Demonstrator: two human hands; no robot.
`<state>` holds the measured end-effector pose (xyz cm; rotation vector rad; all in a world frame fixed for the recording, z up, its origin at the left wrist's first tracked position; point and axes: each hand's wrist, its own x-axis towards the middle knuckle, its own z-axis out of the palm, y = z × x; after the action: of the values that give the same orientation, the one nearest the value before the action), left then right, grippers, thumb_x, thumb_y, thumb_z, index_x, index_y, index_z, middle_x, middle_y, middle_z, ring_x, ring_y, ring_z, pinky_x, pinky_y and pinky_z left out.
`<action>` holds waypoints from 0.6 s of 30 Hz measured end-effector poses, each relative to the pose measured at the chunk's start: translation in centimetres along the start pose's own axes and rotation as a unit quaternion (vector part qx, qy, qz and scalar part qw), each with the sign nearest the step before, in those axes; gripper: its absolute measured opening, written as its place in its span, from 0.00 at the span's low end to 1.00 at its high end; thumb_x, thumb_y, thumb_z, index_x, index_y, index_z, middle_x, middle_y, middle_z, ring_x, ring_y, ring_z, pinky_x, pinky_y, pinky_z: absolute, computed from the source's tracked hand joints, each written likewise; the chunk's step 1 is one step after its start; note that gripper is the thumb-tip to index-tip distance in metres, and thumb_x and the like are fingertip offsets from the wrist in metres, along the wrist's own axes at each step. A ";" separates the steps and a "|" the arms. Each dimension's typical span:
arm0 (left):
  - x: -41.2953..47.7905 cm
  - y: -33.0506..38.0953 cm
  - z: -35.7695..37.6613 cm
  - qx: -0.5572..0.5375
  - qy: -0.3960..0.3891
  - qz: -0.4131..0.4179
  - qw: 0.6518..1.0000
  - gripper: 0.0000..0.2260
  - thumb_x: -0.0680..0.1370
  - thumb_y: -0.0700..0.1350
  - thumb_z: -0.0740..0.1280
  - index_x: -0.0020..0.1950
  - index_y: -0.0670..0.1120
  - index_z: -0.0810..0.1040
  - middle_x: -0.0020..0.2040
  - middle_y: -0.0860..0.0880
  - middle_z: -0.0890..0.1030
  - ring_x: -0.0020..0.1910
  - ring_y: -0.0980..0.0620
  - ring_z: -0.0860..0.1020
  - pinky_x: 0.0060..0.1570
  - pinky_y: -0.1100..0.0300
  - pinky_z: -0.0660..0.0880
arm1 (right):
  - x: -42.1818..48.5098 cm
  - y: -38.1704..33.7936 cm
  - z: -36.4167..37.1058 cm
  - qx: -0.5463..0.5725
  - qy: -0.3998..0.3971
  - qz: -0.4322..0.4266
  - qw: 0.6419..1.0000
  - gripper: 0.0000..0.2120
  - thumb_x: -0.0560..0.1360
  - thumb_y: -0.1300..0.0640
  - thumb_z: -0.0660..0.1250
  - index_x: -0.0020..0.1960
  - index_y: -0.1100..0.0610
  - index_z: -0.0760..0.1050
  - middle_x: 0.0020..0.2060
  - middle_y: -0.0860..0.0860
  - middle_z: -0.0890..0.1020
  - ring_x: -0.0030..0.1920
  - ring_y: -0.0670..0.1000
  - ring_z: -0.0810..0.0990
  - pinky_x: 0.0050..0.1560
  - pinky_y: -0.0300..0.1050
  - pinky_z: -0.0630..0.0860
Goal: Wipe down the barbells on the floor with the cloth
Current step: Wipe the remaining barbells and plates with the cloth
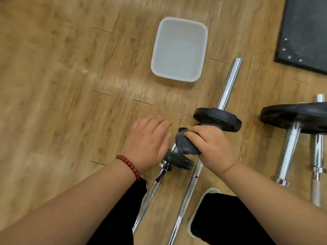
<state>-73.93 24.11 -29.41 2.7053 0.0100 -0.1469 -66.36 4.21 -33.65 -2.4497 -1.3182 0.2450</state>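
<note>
My right hand (pixel 211 146) grips a dark grey cloth (pixel 184 146) wrapped round a chrome barbell (pixel 228 82), just below its large black plate (pixel 217 118). The bar runs from the upper right down to the bottom centre. A second barbell (pixel 152 190) lies beside it on the left, with a small black plate (pixel 180 160) near its end. My left hand (pixel 147 140), with a red bead bracelet at the wrist, lies over that end with fingers fairly straight; whether it touches the bar is hidden. Two more barbells (pixel 289 151) lie at the right.
A white plastic tub (pixel 178 50) stands on the wooden floor beyond the bars. A black mat (pixel 304 32) fills the top right corner. My black-trousered legs and a white shoe (pixel 210 190) are at the bottom, between the bars.
</note>
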 end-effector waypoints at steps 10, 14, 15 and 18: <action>-4.8 12.1 -21.6 0.022 0.068 0.208 0.976 0.12 0.79 0.48 0.58 0.60 0.45 0.73 0.57 0.45 0.80 0.60 0.43 0.75 0.61 0.44 0.70 | -3.5 -10.7 -23.6 -0.001 0.140 -0.026 0.990 0.11 0.76 0.63 0.66 0.57 0.62 0.80 0.53 0.57 0.82 0.50 0.59 0.80 0.52 0.54 0.74; -5.5 16.9 -26.7 0.026 0.120 0.298 0.947 0.12 0.79 0.47 0.60 0.59 0.44 0.73 0.57 0.44 0.81 0.59 0.44 0.75 0.64 0.45 0.69 | -6.0 -13.4 -30.3 -0.045 0.221 -0.024 0.974 0.12 0.74 0.64 0.68 0.58 0.62 0.79 0.52 0.58 0.82 0.51 0.58 0.79 0.55 0.53 0.71; -5.6 18.1 -27.6 0.026 0.130 0.312 0.941 0.12 0.78 0.47 0.60 0.59 0.44 0.74 0.57 0.44 0.81 0.59 0.44 0.76 0.64 0.45 0.69 | -6.8 -13.8 -31.6 -0.053 0.235 -0.023 0.970 0.13 0.73 0.64 0.69 0.58 0.62 0.79 0.53 0.58 0.82 0.52 0.58 0.79 0.55 0.52 0.71; -5.8 21.4 -29.2 0.026 0.151 0.344 0.926 0.12 0.78 0.46 0.61 0.59 0.43 0.74 0.57 0.45 0.81 0.59 0.44 0.77 0.63 0.45 0.70 | -9.2 -14.5 -34.3 -0.065 0.274 -0.015 0.959 0.16 0.72 0.65 0.70 0.60 0.61 0.78 0.53 0.58 0.82 0.52 0.59 0.79 0.55 0.53 0.72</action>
<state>-76.14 17.00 6.49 2.5787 -0.8457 0.4816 -72.03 -3.66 3.48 -2.3455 -1.1412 -0.5111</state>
